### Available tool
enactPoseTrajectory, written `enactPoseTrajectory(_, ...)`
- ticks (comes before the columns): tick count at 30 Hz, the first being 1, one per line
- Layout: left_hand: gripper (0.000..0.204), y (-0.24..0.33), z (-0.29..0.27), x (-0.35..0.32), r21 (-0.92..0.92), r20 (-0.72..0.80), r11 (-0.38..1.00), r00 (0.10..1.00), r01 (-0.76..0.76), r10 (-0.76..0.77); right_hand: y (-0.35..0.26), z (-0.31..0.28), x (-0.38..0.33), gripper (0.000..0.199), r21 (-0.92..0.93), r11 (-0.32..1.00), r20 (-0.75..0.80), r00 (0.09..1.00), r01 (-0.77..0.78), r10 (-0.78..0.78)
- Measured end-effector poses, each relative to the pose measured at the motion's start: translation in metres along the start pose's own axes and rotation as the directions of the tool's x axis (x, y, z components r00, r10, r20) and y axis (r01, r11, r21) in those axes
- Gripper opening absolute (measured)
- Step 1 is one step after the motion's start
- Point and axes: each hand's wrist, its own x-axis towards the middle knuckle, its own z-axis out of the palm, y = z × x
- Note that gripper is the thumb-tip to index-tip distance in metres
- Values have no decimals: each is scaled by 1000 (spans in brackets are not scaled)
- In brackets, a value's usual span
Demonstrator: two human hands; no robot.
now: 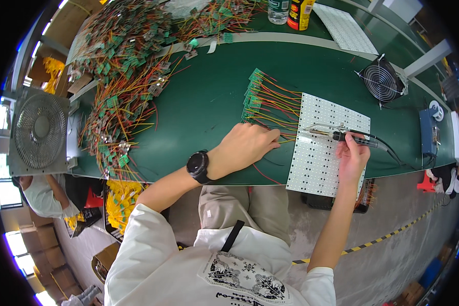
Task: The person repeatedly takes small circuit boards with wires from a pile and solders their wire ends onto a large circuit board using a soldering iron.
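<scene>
A white perforated panel (329, 158) lies on the green table, its near edge reaching past the table's front edge. My right hand (353, 155) is closed round a soldering iron (354, 138) with a black handle, held over the panel, its metal tip pointing left. A thin metal tube runs alongside the tip. My left hand (246, 149), wearing a black watch (198, 167), pinches thin wire at the panel's left edge; the fingertips partly hide it. Red and yellow wires (280, 99) run from the panel to a row of small green circuit boards (252, 94).
A big heap of wired circuit boards (122, 46) covers the table's left side. A small black fan (381, 81) and a blue soldering station (429, 132) stand at the right. A bottle (278, 11), a yellow can (300, 14) and another white panel (344, 28) are at the back.
</scene>
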Motion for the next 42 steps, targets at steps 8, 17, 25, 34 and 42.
enactPoseTrajectory(8,17,1,22,8,-234,-199,966,978,-109,62,-1,4,0,14,-58,998,-59,998,-4,0)
enactPoseTrajectory(17,8,-8,34,4,-181,-238,979,970,-99,54,-6,12,4,17,-39,999,-151,988,-30,23)
enactPoseTrajectory(25,7,-10,37,6,-165,-262,982,964,-90,45,3,-12,-9,22,-139,988,54,997,63,-56)
enactPoseTrajectory(34,6,-9,38,8,-159,-276,983,960,-92,46,1,-9,-13,20,-135,990,104,994,48,-34)
enactPoseTrajectory(42,7,-10,39,7,-166,-284,980,957,-106,55,1,-9,-15,19,-175,983,120,992,53,-33)
